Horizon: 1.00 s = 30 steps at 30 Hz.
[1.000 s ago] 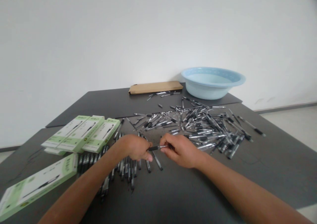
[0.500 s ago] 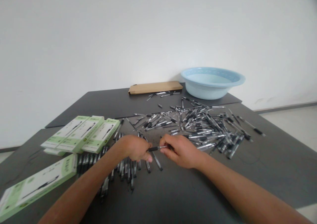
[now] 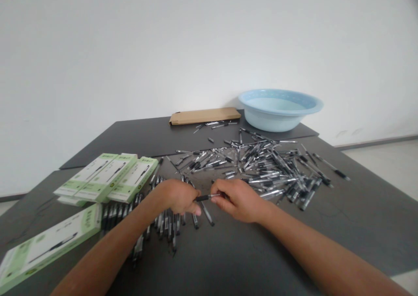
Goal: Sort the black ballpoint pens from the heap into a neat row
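My left hand (image 3: 178, 196) and my right hand (image 3: 237, 199) meet over the dark table (image 3: 248, 252), both gripping one black and clear pen (image 3: 206, 196) held level between them. The left fingers pinch its dark end, the right fingers its clear barrel. Under and behind my left hand lies a row of pens (image 3: 163, 224) side by side. A big loose heap of the same pens (image 3: 267, 167) spreads beyond my right hand.
Green and white pen boxes (image 3: 111, 177) lie stacked at the left, another box (image 3: 48, 243) nearer the front left edge. A light blue basin (image 3: 280, 108) and a flat brown cardboard box (image 3: 204, 115) sit at the back near the white wall.
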{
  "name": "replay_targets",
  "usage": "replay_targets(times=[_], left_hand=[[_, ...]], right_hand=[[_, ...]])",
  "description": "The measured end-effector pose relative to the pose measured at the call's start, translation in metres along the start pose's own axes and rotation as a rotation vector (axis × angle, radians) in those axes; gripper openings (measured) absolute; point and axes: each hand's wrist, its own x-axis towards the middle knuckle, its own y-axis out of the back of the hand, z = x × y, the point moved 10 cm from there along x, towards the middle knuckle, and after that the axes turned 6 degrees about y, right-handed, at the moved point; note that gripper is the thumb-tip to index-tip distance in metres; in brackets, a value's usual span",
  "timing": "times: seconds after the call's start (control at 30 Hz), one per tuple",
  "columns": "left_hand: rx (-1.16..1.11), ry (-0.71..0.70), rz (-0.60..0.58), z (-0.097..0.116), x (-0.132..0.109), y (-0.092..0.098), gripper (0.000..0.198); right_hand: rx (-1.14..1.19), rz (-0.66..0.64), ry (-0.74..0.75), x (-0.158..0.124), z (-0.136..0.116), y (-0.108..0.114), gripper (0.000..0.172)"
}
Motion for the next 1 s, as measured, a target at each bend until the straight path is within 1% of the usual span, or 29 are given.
replay_targets(times=[0.23,0.4,0.53,0.67,0.83,1.0], left_hand=[[-0.011,0.012,0.003,-0.0008,-0.0013,0.0008,0.043],[-0.016,0.0,0.009,-0.0007,-0.0001,0.0001,0.043],[-0.009,-0.001,0.018,-0.0002,0.0014,0.0006,0.04],[-0.013,0.012,-0.017,0.0001,0.001,-0.0013,0.042],[-0.007,0.021,-0.005,-0.0011,0.001,-0.0004,0.044],[-0.003,0.025,-0.011,-0.0004,0.0015,-0.001,0.043]], right_hand=[[0.022,-0.043,0.008,-0.0019,0.0007,-0.0043,0.023],[0.004,-0.064,-0.022,-0.003,0.0033,-0.0061,0.032],[-0.015,-0.056,-0.036,-0.004,0.003,-0.0053,0.027],[-0.032,-0.044,-0.032,-0.0038,0.0007,-0.0036,0.022],[-0.066,-0.027,-0.004,-0.0022,-0.0033,-0.0026,0.01],[-0.072,-0.031,-0.009,-0.0023,-0.0032,-0.0046,0.008]])
